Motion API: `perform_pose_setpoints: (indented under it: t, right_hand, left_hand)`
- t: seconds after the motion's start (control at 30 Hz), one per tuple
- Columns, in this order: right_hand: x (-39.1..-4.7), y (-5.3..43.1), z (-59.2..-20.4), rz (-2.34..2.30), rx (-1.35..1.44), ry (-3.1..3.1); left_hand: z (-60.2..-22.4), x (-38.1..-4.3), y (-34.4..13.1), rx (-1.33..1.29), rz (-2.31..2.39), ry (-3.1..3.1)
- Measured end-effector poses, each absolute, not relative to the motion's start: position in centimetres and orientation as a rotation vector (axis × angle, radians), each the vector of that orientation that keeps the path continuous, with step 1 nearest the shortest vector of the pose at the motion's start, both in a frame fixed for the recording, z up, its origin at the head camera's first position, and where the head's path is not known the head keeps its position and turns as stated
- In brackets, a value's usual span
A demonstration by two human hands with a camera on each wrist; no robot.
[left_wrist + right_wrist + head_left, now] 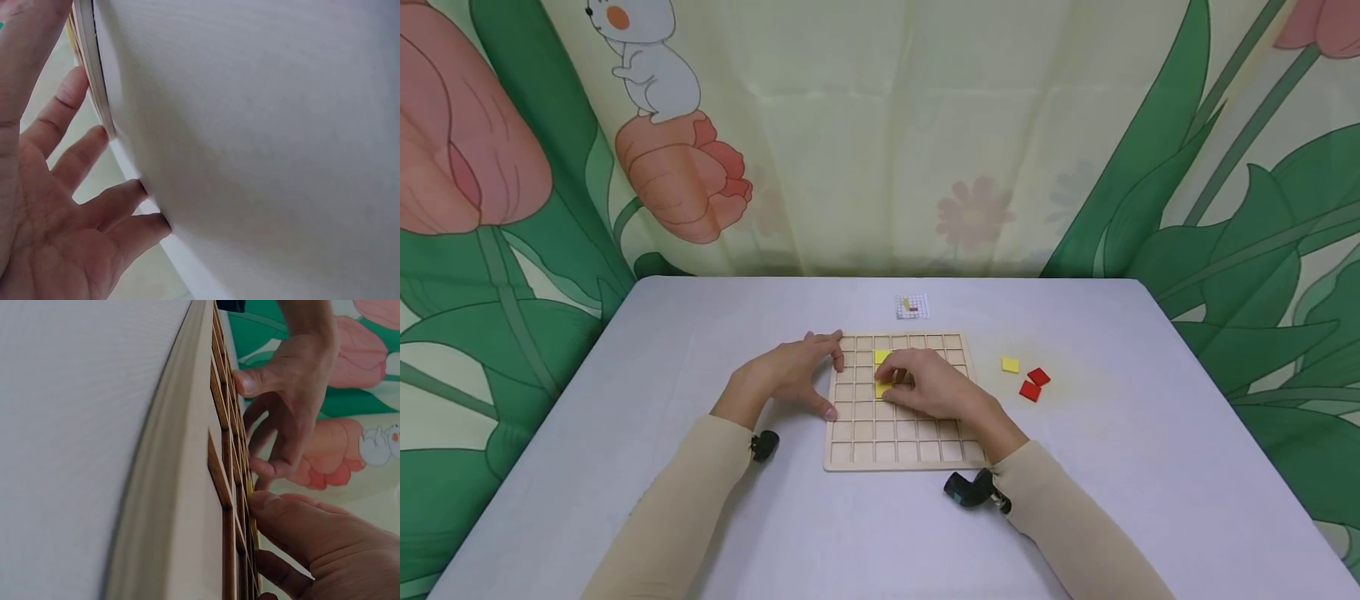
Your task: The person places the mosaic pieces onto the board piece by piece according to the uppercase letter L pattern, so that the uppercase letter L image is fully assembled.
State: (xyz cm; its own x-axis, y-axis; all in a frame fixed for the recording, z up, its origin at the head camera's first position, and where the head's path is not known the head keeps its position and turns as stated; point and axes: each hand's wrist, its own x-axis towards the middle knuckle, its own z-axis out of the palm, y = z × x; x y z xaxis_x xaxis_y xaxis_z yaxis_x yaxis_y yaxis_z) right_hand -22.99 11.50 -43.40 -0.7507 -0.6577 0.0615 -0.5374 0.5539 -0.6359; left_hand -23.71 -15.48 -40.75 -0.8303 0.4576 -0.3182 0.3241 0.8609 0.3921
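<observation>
Over the wooden grid board (pixel 863 452), the right hand (pixel 928 385) pinches a yellow tile (pixel 883 390) between curled thumb and fingertips, just nearer the person than a second yellow tile (pixel 882 356). Fingers spread wide, the left hand (pixel 790 372) touches the board's left edge.

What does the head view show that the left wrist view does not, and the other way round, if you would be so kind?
Only the head view shows the right hand at a yellow tile on the grid board, the loose yellow tile and two red tiles beside the board, and the small pattern card beyond it.

Only the left wrist view shows the palm side of the left hand.

Both show that hand at the board's edge, and the white tablecloth.
</observation>
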Motion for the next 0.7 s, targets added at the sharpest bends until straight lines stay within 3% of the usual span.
perform_pose_setpoints:
  t: [0.7]
  right_hand:
    - [-22.3,14.9,-42.3,-1.069,-1.085,2.616]
  left_hand:
    - [-40.6,-23.8,-15.2,0.496,0.486,2.585]
